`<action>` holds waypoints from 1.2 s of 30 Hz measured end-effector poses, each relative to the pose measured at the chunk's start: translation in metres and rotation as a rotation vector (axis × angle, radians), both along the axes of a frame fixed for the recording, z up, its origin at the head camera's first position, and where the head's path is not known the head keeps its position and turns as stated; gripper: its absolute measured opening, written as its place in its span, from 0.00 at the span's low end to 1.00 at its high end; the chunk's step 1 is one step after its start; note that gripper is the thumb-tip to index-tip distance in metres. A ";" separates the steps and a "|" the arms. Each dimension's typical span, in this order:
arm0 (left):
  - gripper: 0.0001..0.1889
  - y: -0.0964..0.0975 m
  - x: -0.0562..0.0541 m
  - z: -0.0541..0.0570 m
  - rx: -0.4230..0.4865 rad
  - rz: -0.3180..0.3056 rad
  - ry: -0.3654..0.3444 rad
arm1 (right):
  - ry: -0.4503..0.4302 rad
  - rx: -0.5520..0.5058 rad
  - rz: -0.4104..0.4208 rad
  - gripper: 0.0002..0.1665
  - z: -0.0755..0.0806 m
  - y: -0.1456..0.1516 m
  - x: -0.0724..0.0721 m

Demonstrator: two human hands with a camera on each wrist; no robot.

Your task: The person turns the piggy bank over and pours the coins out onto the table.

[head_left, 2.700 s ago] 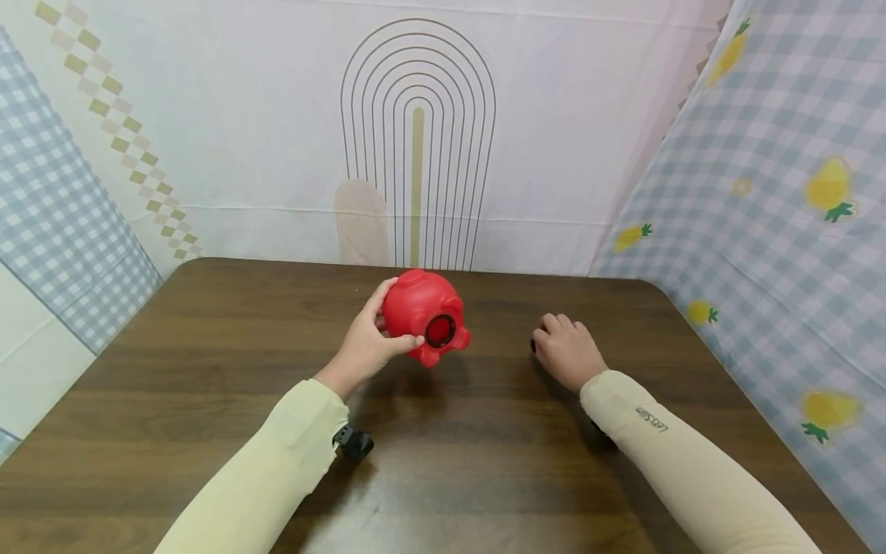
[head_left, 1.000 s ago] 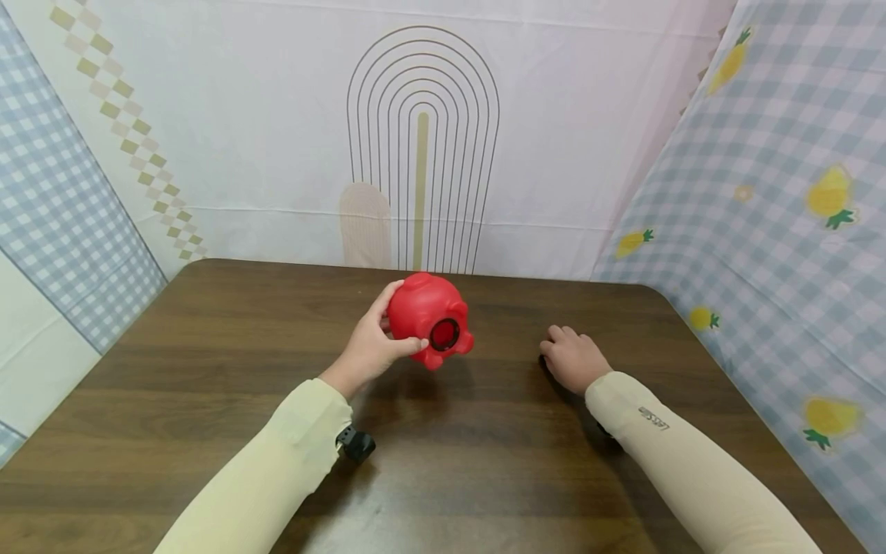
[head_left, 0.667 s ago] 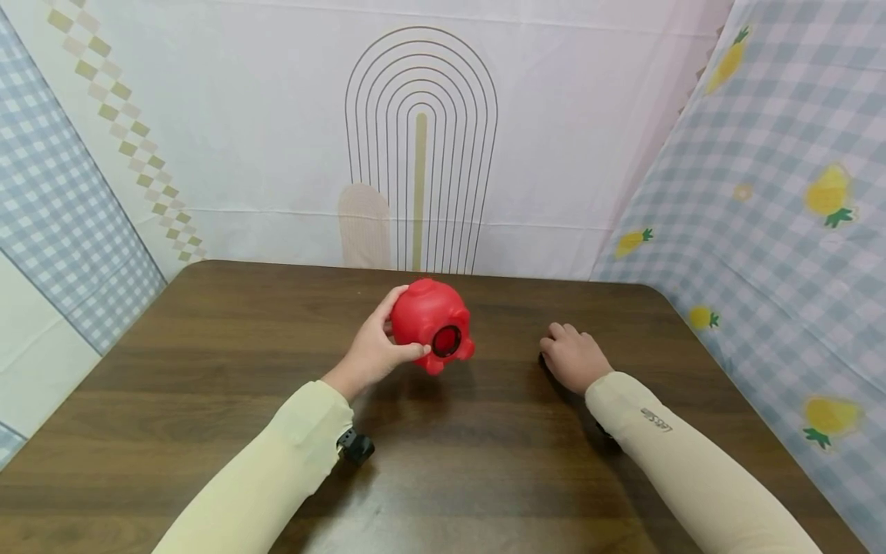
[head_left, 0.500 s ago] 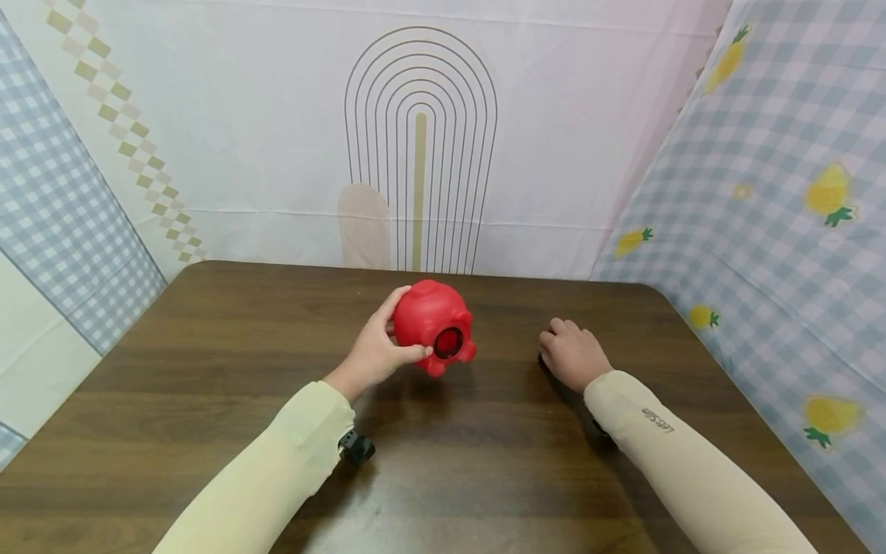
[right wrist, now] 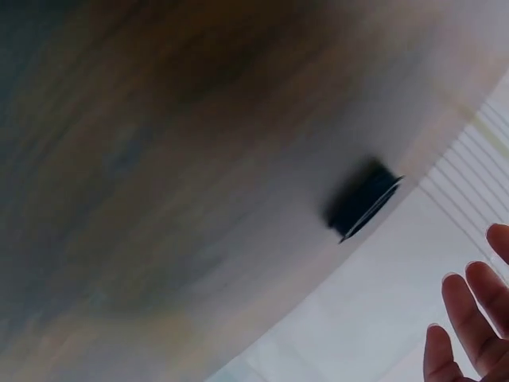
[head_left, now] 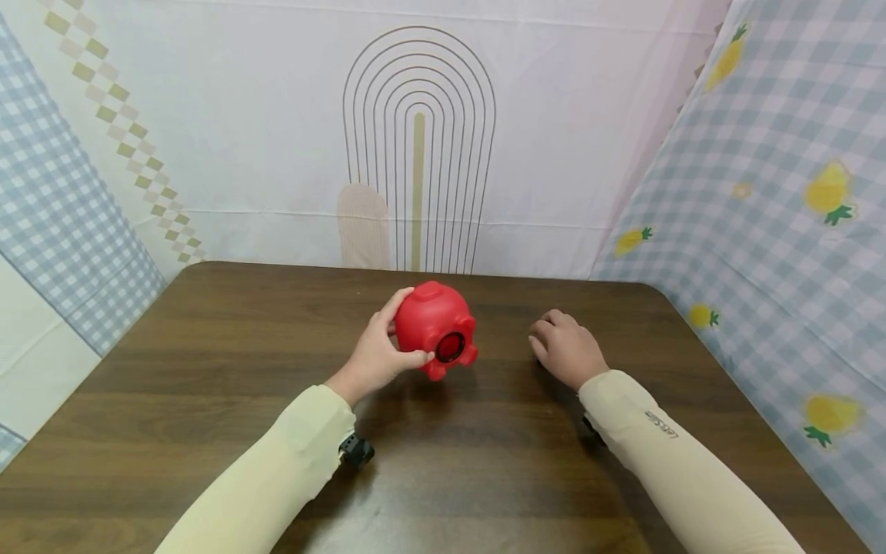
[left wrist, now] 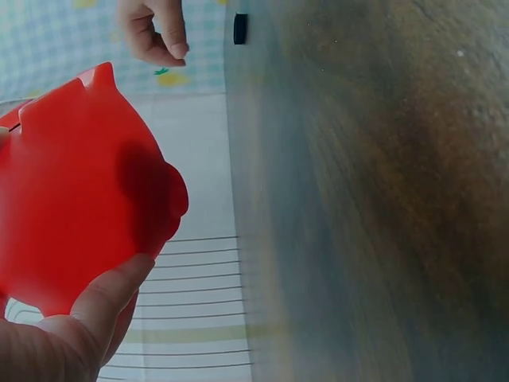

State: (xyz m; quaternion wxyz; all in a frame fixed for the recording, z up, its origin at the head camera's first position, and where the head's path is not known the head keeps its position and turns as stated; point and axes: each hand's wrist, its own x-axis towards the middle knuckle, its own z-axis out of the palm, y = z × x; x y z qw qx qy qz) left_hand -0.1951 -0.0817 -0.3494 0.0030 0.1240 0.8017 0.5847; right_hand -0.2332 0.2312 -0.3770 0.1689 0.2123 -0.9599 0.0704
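My left hand (head_left: 374, 354) grips a red piggy bank (head_left: 431, 317) over the middle of the table, its underside tipped toward me. A black-ringed round hole (head_left: 451, 348) shows between its stubby feet, with the thumb beside it. The left wrist view has the piggy bank's smooth body (left wrist: 75, 195) filling the left side. Above the table to the right, my right hand (head_left: 569, 350) holds nothing, its fingers loosely bent. A small round black stopper (right wrist: 366, 200) lies on the table below that hand; the hand hides it in the head view.
The brown wooden table (head_left: 443, 477) ends at a white printed cloth (head_left: 554, 154) along the back. Blue checked cloth (head_left: 782, 254) hangs on the right. A black wrist camera (head_left: 356, 452) sits under the left sleeve.
My right hand has let go of the black stopper and lifted from the table, fingers loosening. My left hand has moved the piggy bank slightly right and toward me.
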 end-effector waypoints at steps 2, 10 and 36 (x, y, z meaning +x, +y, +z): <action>0.45 0.000 0.001 0.000 -0.009 0.007 0.005 | -0.012 -0.029 -0.003 0.11 0.001 -0.003 0.001; 0.46 0.003 0.002 0.001 -0.018 0.015 0.036 | -0.029 -0.134 -0.002 0.12 0.007 -0.014 0.007; 0.47 0.011 0.010 0.002 -0.032 -0.012 0.121 | -0.175 -0.506 0.040 0.18 0.031 -0.042 0.016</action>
